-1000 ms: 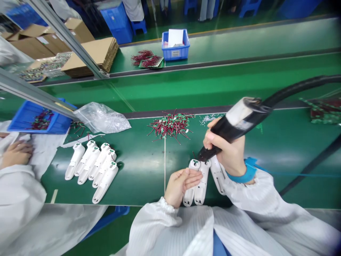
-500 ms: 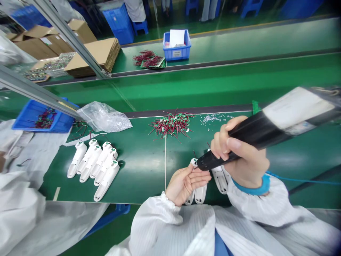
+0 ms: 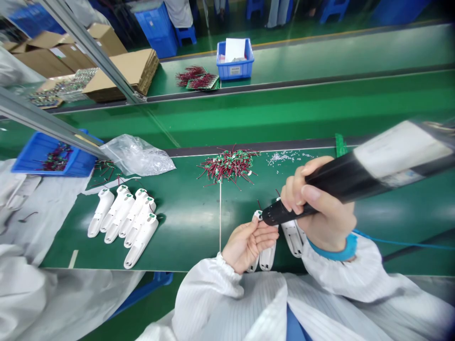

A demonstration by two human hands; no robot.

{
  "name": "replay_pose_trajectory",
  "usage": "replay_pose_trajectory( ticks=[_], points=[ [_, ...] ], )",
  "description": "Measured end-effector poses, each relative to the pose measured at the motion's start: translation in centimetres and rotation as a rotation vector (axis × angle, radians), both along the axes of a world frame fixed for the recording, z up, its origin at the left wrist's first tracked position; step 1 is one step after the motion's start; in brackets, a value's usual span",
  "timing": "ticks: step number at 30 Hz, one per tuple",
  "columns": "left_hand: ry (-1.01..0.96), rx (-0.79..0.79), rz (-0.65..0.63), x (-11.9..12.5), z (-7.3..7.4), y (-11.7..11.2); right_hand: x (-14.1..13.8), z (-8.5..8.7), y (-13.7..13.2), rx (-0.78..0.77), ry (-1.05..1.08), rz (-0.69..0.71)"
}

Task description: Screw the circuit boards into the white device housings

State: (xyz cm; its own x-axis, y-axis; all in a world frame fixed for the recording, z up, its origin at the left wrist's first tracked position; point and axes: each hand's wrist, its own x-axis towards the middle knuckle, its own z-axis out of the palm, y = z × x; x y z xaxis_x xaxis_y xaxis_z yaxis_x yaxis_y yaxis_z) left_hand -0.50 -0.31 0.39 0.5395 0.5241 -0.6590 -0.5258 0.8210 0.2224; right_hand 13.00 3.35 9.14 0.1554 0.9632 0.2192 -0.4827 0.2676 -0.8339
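My right hand (image 3: 318,203) is wrapped round a black electric screwdriver (image 3: 341,182), its nose slanting down to the left. The nose is at the head of a white plastic housing (image 3: 258,215), where a small green board and a dark wire show. Over that housing lies my left hand (image 3: 250,239), palm up, fingers loosely stretched beside the screwdriver's nose, the thumb at the housing's head. My hand covers the housing's middle, and the driver's bit is hard to make out. Another white housing (image 3: 267,258) lies partly under my fingers, and more housings (image 3: 293,239) lie below my right hand.
Several white housings with green boards (image 3: 140,241) lie at left. Behind are wired boards (image 3: 229,166), small screws (image 3: 284,157) and a plastic bag (image 3: 138,156). A blue bin (image 3: 57,156) and metal post (image 3: 92,52) stand left; a blue cable (image 3: 401,242) runs right.
The screwdriver's rear end has dipped slightly in view. Both hands stay at the same housing; the whole view has shifted a little to the left.
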Motion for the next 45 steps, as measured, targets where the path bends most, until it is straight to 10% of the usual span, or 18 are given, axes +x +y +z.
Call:
replay_pose_trajectory(
  ticks=[30, 45],
  points=[
    [0.192, -0.01, 0.027, -0.1, -1.6, -1.2, -0.9, -4.5, 3.1, -0.127, -0.205, -0.101],
    [0.201, -0.091, 0.073, 0.8, 0.5, -0.3, -0.1, -0.3, 0.2, 0.026, 0.01, 0.095]
  ],
)
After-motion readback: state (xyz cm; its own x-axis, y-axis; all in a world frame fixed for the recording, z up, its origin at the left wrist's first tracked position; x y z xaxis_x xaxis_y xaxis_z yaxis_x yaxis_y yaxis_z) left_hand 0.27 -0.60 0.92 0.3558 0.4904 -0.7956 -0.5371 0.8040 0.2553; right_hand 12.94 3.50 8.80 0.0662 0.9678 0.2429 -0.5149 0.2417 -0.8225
